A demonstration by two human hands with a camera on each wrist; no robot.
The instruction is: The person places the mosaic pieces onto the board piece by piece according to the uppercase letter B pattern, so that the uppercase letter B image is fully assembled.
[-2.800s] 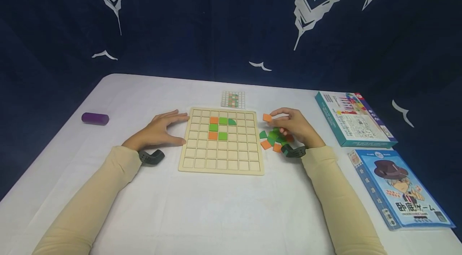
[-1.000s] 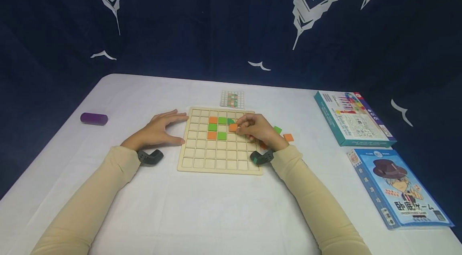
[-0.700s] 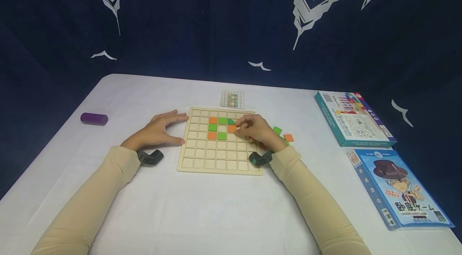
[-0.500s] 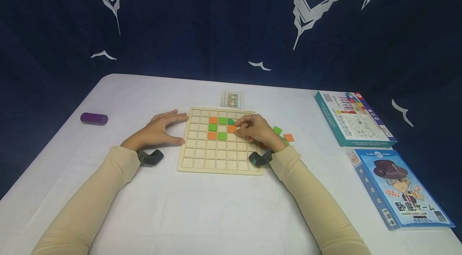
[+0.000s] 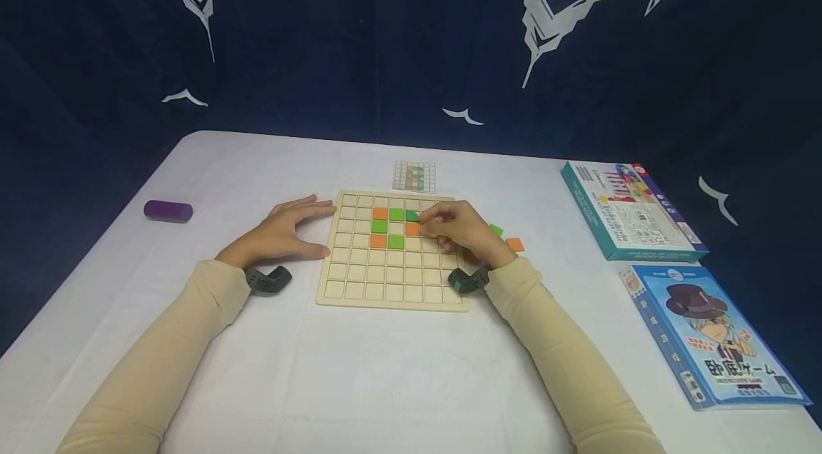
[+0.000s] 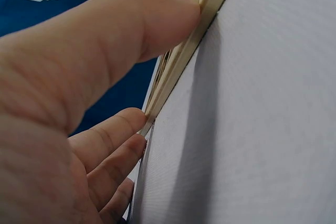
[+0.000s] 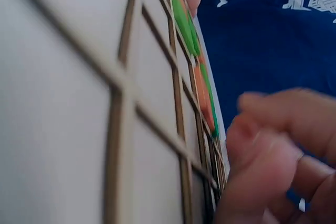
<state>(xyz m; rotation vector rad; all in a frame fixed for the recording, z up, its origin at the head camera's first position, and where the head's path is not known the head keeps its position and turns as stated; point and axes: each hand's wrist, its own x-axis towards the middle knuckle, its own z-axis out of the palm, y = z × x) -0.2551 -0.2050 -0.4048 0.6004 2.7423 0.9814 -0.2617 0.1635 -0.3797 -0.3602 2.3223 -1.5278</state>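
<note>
My left hand (image 5: 277, 231) lies at the left edge of the wooden grid board (image 5: 385, 293), its thumb and fingertips against the rim, as the left wrist view also shows. Over the board's right half is my right hand (image 5: 461, 229), fingers bent, just beside an orange square tile (image 5: 413, 229) lying in a cell. The right wrist view shows its thumb and index finger apart from that tile, with nothing visible between them. A green quarter-round tile (image 5: 412, 215) sits directly behind the orange one. Orange and green squares (image 5: 379, 227) fill several other cells, around a bare cell.
Loose tiles (image 5: 515, 245) lie right of the board, partly hidden by the right hand and wrist. A small pattern card (image 5: 414, 176) lies behind the board. Two game boxes (image 5: 713, 333) are at the right, a purple cylinder (image 5: 168, 211) at the left.
My right hand carried an orange tile from the loose pile leftward onto the board, laid it in a cell below the green quarter-round, and has just let go. The left hand stayed put.
</note>
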